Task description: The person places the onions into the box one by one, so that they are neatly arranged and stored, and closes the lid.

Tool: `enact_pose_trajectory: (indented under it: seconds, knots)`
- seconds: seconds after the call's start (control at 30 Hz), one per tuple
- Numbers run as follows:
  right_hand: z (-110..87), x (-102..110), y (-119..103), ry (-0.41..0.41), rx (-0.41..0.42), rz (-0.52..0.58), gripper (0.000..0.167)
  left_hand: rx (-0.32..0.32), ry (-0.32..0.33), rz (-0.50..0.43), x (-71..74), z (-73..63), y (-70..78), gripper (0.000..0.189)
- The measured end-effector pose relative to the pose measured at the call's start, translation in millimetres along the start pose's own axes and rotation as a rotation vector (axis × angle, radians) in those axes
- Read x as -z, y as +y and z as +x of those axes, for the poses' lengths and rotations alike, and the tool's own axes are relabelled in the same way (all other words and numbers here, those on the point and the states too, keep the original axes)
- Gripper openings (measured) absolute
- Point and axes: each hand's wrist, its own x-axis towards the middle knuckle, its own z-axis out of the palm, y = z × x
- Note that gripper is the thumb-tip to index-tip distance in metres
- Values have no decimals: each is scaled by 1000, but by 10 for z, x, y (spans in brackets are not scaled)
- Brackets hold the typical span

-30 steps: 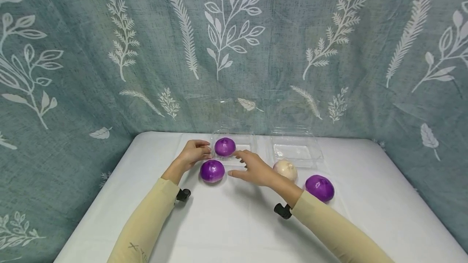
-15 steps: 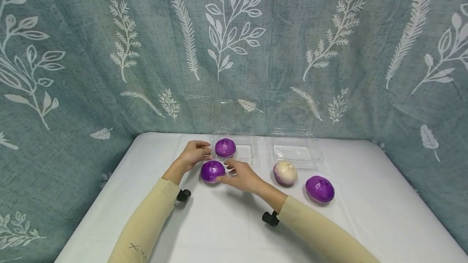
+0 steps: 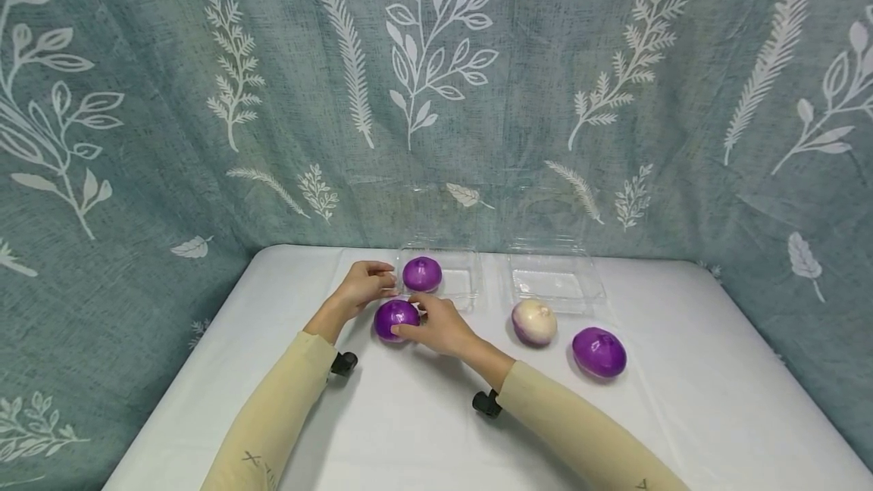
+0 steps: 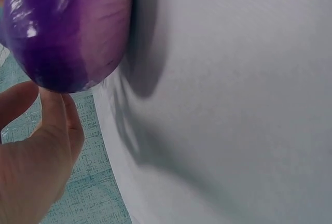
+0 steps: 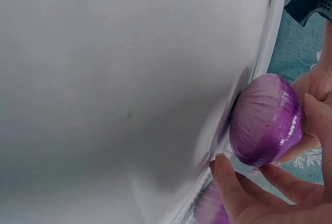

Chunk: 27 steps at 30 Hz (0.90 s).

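Observation:
A purple onion (image 3: 395, 321) sits on the white table in front of the left clear plastic container (image 3: 458, 279). My right hand (image 3: 439, 326) grips it from the right, thumb on its near side and fingers on the far side. In the right wrist view the thumb and fingers lie around the onion (image 5: 263, 120). My left hand (image 3: 361, 290) is just beyond the onion, its fingers loosely bent at the container's left edge; whether they touch the edge is unclear. Another purple onion (image 3: 422, 274) lies inside that container, at its left.
A second clear container (image 3: 549, 283) stands at the back right with its lid raised. In front of it lie a pale onion (image 3: 535, 322) with a purple side and another purple onion (image 3: 599, 352). A patterned curtain (image 3: 436, 135) hangs behind the table's far edge.
My right hand has moved left and closed its thumb and fingers on the front purple onion, uncovering the pale onion. My left hand has stayed nearly still.

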Motion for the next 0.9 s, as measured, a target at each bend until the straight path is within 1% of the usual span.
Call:
enact_pose_trajectory:
  seconds: [0.17, 0.23, 0.4, 0.67, 0.9]
  knots:
    - [22, -26, -38, 10, -43, -21, 61, 3, -1, -4, -3, 7, -14, 42]
    - [33, -36, -38, 7, -44, -23, 59, 11, 3, -6, -4, 9, -14, 42]
    - [53, -53, -38, -7, -49, -1, 57, 3, -3, -11, -1, 21, -19, 42]
    - [28, -37, -56, -32, -23, 20, 52, 8, -1, -10, 0, 13, -16, 44]
    - [-60, 72, -110, -29, -18, 29, 52, 7, 3, 6, -9, 7, 3, 44]
